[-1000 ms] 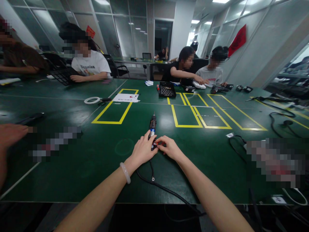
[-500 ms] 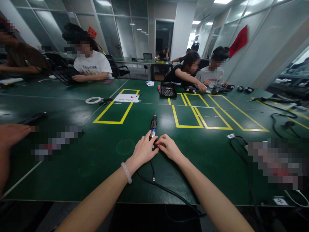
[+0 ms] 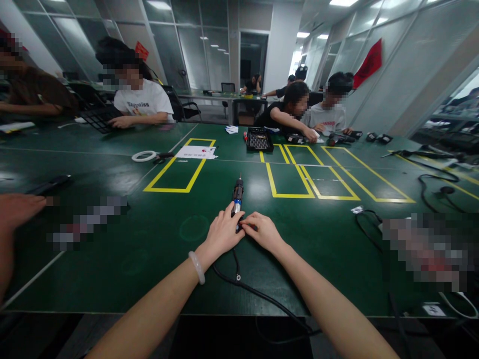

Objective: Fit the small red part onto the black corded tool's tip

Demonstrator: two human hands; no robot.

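Observation:
An electric screwdriver [image 3: 238,192], black with a blue band and a silver section, lies on the green table with its thin bit pointing away from me. My left hand [image 3: 221,230] is closed around its rear half, thumb on the near side. The fingertips of my right hand [image 3: 264,230] are pinched together at the tool's rear end, where my fingers partly hide it. A black cord [image 3: 258,290] runs from that end toward the table's front edge, with a small metal ring [image 3: 238,277] beside it.
Yellow tape rectangles [image 3: 294,195] mark the green table [image 3: 157,269]. Farther back are a white paper [image 3: 195,152], a roll of white tape [image 3: 143,156] and a black bit case [image 3: 259,139]. A co-worker's hand [image 3: 20,209] rests at the left; more people sit across the table.
My right fingers have drawn slightly closer together at the screwdriver's rear end. My left hand and the screwdriver stay in place.

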